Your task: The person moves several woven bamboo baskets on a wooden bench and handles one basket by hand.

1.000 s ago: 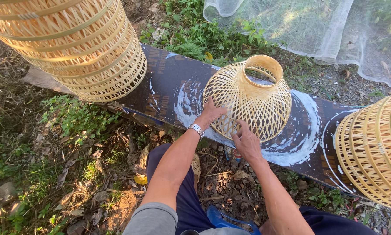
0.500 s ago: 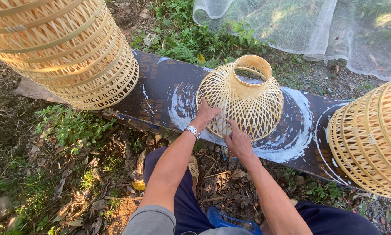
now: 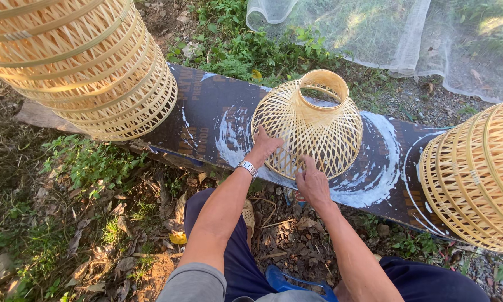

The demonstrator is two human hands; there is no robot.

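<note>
Grey short sleeve (image 3: 193, 282), silver wristwatch (image 3: 247, 168), dark navy trousers (image 3: 237, 263), bare forearms

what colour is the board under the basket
Dark brown board with white swirled smears, shown in the head view.

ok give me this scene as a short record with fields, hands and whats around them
left hand: flat on the near left side of the woven bamboo shade, wristwatch on
right hand: fingers on the shade's near lower rim
shade: bell-shaped, narrow ring opening up, wide rim down on the dark board
board: white swirl marks, lying on the ground
left: stack of woven baskets
right: second basket stack
behind: white netting over grass
</note>
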